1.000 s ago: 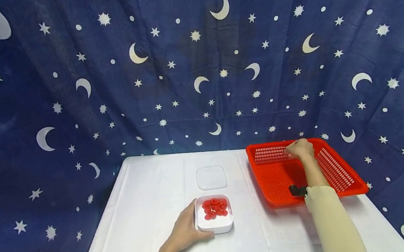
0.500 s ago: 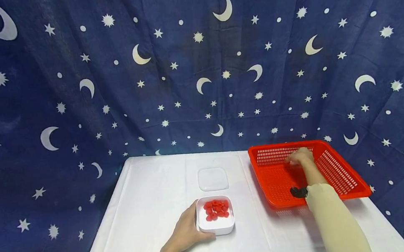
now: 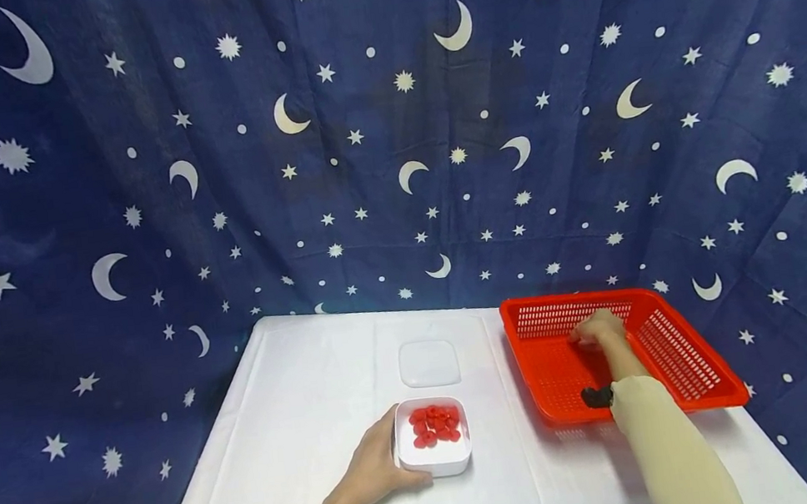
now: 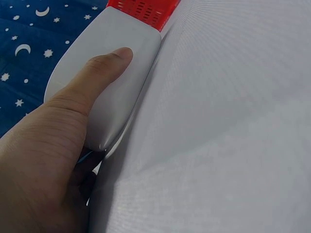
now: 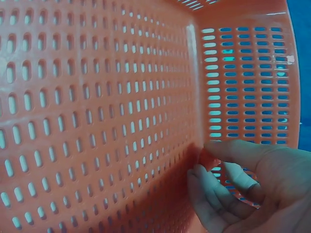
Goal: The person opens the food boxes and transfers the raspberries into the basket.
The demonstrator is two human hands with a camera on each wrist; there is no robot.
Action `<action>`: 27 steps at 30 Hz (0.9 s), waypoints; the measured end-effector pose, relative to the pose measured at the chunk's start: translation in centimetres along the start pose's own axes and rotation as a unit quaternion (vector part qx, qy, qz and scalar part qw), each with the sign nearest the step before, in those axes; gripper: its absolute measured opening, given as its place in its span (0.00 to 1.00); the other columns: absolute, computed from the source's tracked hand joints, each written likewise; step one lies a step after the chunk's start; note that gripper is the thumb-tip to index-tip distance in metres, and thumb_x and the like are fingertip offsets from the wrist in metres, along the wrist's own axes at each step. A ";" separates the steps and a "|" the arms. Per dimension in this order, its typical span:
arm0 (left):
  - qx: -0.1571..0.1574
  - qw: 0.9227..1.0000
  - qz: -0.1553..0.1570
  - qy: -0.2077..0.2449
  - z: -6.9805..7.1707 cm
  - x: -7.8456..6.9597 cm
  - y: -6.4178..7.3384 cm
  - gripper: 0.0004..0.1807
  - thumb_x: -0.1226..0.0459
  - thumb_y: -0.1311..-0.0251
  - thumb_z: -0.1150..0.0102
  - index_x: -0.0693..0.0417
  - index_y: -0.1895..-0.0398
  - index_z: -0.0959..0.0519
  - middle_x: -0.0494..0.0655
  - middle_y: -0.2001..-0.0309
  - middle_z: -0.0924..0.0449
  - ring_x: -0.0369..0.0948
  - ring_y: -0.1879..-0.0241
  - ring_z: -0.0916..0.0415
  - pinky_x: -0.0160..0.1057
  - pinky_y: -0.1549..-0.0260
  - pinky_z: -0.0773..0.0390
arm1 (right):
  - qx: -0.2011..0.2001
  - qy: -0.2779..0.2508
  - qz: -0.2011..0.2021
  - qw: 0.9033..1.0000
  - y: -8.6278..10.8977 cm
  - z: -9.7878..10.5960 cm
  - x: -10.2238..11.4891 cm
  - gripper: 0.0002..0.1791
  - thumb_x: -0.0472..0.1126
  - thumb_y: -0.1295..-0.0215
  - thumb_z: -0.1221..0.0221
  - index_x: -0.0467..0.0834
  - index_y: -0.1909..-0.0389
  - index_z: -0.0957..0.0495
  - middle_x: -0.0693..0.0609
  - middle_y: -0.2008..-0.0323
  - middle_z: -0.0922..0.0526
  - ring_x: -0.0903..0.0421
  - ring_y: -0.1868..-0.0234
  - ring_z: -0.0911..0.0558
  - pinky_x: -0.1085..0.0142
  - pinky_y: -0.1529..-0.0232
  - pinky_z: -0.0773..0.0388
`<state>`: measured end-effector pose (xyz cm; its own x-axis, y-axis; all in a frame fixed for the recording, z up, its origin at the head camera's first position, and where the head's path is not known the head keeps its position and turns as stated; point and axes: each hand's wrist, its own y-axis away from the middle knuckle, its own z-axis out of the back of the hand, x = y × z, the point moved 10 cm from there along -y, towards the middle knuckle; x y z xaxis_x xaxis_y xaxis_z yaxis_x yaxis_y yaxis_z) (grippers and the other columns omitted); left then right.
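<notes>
A square white container [image 3: 438, 468] stands on the table with several raspberries [image 3: 436, 424] in it. My left hand [image 3: 375, 467] grips it from the left side; in the left wrist view the thumb lies along the container wall [image 4: 114, 99], and the other fingers are mostly hidden behind it. My right hand [image 3: 600, 329] is down inside the red plastic basket [image 3: 556, 389], close to its far wall. In the right wrist view its thumb and finger pinch a small red raspberry [image 5: 208, 159], partly covered by the fingertips, near the corner where floor and wall meet.
A clear square lid [image 3: 428, 363] lies flat behind the container. The basket occupies the right side of the white-covered table [image 3: 301, 399]. A dark blue curtain [image 3: 362, 164] with moons and stars hangs behind the table and at both sides.
My right hand has lowered from near the basket's far rim toward its floor. The left hand keeps its grip on the container. The whole head view has shifted slightly down.
</notes>
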<state>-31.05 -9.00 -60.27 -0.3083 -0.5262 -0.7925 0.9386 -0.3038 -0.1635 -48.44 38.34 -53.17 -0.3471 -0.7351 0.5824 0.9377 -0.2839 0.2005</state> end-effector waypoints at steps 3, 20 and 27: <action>-0.001 1.000 -0.008 -0.001 0.0 -0.1 0.0 0.71 0.34 0.67 0.17 0.44 0.17 0.43 0.38 0.26 0.31 0.49 0.27 0.34 0.62 0.29 0.35 | 0.004 -0.012 -0.006 1.000 -0.4 -0.4 -0.5 0.10 0.38 0.49 0.26 0.38 0.79 0.16 0.52 0.85 0.17 0.58 0.82 0.17 0.69 0.78 0.22; -0.002 1.000 -0.005 -0.004 -0.2 0.0 0.1 0.69 0.32 0.66 0.19 0.40 0.18 0.43 0.38 0.26 0.31 0.49 0.27 0.34 0.63 0.30 0.33 | 0.031 -0.058 -0.018 0.998 0.6 -0.6 -0.4 0.14 0.37 0.42 0.28 0.29 0.62 0.16 0.43 0.73 0.12 0.50 0.71 0.11 0.61 0.68 0.12; 0.000 1.000 -0.010 -0.002 -0.2 -0.1 0.1 0.69 0.33 0.65 0.19 0.40 0.18 0.43 0.37 0.26 0.31 0.49 0.28 0.33 0.63 0.30 0.32 | 0.021 -0.014 0.003 1.000 0.7 0.8 0.7 0.15 0.39 0.44 0.29 0.31 0.67 0.20 0.44 0.77 0.16 0.54 0.78 0.15 0.64 0.76 0.17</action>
<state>-30.94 -8.86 -60.31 -0.3271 -0.5232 -0.7870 0.9325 -0.3135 -0.1792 -47.96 38.10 -52.01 -0.3419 -0.7184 0.6059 0.9397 -0.2535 0.2296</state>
